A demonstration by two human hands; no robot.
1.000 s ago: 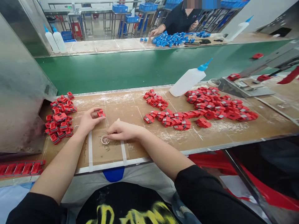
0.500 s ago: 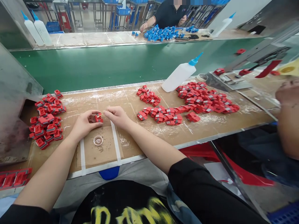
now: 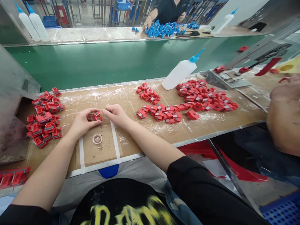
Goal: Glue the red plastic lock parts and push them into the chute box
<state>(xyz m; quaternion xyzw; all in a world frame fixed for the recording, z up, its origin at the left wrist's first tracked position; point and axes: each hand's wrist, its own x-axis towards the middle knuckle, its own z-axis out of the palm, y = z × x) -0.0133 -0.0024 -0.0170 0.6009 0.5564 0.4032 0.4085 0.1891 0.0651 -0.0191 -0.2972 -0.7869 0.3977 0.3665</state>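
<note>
1. Along the near side of my view runs one cardboard-covered workbench, with one green belt beyond it.

2. On that bench I count three groups of red plastic blocks: a long heap at right, a stack at far left, a small cluster between. Single blocks overlap too much for me to count.

3. I count four white squeeze bottles: one nearby bottle, two at the far left, one at the far right.

4. I have two hands up front. The left hand pinches one block; the right hand has thumb and forefinger drawn narrow on a stick.

5. One clear round dish sits between two tape strips, apart from both hands.

6. One red block is in the left fingertips, near the dish. I judge it light, stiff, perhaps slippery if wet; I would grip its outer sides.

7. One thin stick reaches the block; contact I cannot confirm. It is probably light and snappable, best held near its end.
</note>
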